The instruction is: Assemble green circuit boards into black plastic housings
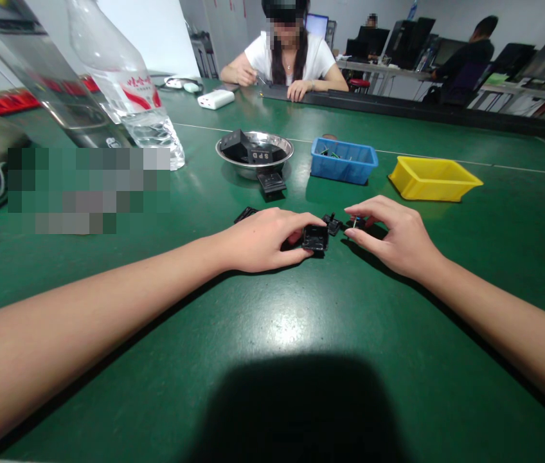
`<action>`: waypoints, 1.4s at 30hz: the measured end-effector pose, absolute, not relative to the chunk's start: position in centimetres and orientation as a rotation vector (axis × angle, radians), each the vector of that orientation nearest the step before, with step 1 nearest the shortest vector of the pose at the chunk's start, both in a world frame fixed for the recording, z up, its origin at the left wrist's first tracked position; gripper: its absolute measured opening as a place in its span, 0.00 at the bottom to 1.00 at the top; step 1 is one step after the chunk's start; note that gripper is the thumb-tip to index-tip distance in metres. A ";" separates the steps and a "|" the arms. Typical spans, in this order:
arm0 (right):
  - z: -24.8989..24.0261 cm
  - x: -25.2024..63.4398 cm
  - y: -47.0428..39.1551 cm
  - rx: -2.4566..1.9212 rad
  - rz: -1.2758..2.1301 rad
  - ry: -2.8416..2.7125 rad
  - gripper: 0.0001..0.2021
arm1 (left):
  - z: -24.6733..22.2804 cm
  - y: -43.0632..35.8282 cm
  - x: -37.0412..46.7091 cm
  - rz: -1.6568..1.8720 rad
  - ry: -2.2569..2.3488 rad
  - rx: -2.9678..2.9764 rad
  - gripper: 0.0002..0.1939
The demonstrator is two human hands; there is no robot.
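Note:
Between the thumb and fingers of my left hand (267, 241) is a small black open housing (315, 238), its hollow side showing. My right hand (393, 235) is just to the right, its thumb and fingertips around a small dark part (357, 223) with a thin light-coloured pin. Between the two hands lies a small black piece (333, 224) on the green table (292, 386). Another black part (246, 214) shows partly behind my left hand. Beyond my hands, a black block (271, 184) sits in front of the metal bowl (288, 156).
Black blocks (234, 145) fill the bowl. A blue bin (342, 169) with small parts and a yellow bin (429, 186) stand at the right. Bottles (130, 96) and a white box (215, 99) are at the left. A person (289, 58) sits opposite.

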State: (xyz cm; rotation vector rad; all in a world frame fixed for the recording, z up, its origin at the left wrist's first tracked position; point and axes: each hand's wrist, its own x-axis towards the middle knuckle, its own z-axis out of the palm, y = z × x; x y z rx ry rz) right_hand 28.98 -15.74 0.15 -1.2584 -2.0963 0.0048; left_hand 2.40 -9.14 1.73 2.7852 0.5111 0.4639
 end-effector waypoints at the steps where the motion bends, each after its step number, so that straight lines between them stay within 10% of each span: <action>1: 0.2 29.0 -15.7 -1.257 -0.006 -2.092 0.11 | 1.7 -9.1 2.4 0.464 0.511 2.784 0.22; 42: 0.3 28.8 -16.0 -1.247 -0.017 -1.955 0.02 | 1.7 -9.2 2.4 0.467 0.509 2.778 0.22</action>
